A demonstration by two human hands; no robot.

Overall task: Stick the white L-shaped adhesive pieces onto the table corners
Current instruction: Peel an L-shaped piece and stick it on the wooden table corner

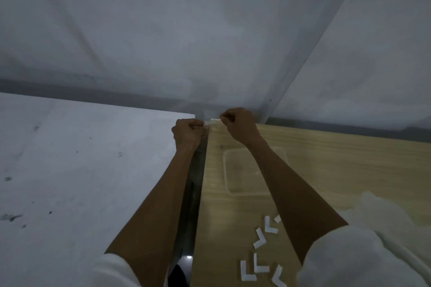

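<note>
A white L-shaped adhesive piece (pixel 213 121) sits at the far left corner of the light wooden table (pixel 338 161). My left hand (pixel 189 134) pinches its left end from the side of the table. My right hand (pixel 238 124) pinches its right end from above the tabletop. Both hands have their fingers curled tight, and they hide most of the piece. Several more white L-shaped pieces (pixel 261 254) lie loose on the wooden table near me, partly under my right forearm.
A clear plastic tray (pixel 233 170) lies on the wooden table behind the loose pieces. A white table (pixel 81 170) stands to the left across a narrow dark gap (pixel 193 193). White walls rise close behind both tables. White crumpled material (pixel 377 209) lies at the right.
</note>
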